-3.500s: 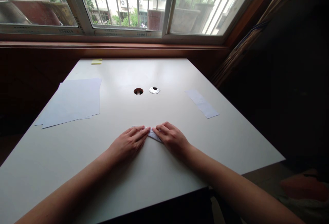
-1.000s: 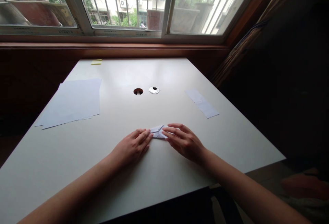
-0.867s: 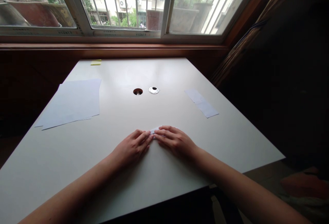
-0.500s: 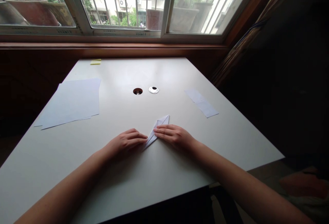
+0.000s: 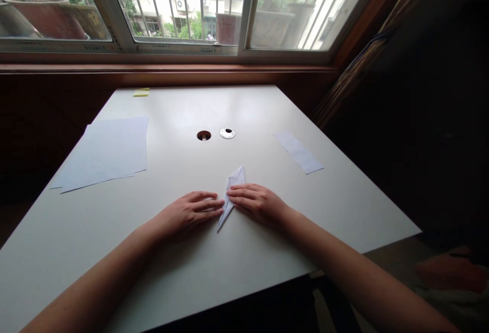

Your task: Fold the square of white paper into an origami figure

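Note:
A small folded white paper piece, long and pointed at both ends, lies on the white table between my hands. My left hand lies flat with fingers stretched out, its fingertips touching the paper's left edge. My right hand rests flat on the paper's right side, fingers extended and pressing it down. One point of the paper sticks out toward the window, the other toward me.
A stack of white sheets lies at the left. A paper strip lies at the right. A round cable hole and its cap sit mid-table. A yellow sticky note is at the far edge by the window sill.
The folded paper has turned from lying crosswise under my fingertips to pointing lengthwise toward the window. Both hands shifted slightly and now press its sides.

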`<state>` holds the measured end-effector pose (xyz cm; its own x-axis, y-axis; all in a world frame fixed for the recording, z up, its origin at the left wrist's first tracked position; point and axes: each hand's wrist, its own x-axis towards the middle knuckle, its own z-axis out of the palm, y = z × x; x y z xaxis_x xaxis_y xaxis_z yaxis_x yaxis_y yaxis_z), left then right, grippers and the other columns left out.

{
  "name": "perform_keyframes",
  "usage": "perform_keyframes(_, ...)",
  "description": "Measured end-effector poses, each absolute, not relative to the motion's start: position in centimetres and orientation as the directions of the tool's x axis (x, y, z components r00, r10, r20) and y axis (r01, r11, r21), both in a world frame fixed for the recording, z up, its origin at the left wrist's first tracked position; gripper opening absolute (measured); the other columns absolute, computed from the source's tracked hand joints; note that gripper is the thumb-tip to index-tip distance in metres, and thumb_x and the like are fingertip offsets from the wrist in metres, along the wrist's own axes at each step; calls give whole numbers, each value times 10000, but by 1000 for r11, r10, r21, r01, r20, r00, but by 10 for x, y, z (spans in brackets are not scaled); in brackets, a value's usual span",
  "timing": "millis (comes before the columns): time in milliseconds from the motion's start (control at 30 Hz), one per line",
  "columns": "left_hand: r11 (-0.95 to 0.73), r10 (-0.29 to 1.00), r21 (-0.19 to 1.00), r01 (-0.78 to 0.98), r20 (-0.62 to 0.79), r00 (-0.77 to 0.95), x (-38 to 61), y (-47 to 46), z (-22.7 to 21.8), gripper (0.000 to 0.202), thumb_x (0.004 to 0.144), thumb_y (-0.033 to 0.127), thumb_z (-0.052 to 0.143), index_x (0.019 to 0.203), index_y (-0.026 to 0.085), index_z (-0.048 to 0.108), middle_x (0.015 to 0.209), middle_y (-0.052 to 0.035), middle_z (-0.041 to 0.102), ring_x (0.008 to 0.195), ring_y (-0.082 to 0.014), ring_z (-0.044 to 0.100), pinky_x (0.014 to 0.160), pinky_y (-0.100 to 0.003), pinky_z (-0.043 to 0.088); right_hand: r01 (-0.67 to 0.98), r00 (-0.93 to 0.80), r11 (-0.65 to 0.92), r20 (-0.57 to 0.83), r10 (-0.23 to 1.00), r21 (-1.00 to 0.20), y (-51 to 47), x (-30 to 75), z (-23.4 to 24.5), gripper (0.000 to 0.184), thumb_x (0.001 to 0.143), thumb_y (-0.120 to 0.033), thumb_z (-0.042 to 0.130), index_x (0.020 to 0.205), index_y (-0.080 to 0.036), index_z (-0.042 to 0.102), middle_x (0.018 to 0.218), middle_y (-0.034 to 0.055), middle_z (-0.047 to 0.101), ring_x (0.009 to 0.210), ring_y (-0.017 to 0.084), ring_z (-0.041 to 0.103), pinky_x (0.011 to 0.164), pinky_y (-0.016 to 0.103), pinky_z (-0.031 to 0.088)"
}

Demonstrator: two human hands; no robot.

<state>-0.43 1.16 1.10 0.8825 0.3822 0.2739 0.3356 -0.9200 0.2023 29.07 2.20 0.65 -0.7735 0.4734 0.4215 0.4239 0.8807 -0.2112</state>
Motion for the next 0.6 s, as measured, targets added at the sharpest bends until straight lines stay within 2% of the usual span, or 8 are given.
perform_keyframes(267,-928,373,134,348,298,879,2,6,9,457,998,228,497,1451,278,463,1383,-65,598,1309,-209,522,1124,-415,428,484,-701,829,443,560,-282,12,278,1,222,927,-290,644,1122,-191,681,1193,98,701,1212,217,610,1037,402,527)
perform_keyframes(433,-927,375,118,355,304,876,3,4,8,482,991,238,514,1467,260,441,1383,-66,596,1312,-223,517,1128,-433,421,507,-645,772,426,635,-383,7,274,-4,207,930,-292,637,1111,-195,665,1200,101,684,1226,234,593,1064,428,508)
perform_keyframes(600,-918,395,96,384,239,887,4,0,12,482,1008,265,478,1485,225,418,1442,-49,544,1326,-258,491,1138,-455,408,551,-609,705,361,706,-447,0,271,1,200,936,-271,620,1107,-172,649,1243,108,648,1243,250,565,1093,439,477)
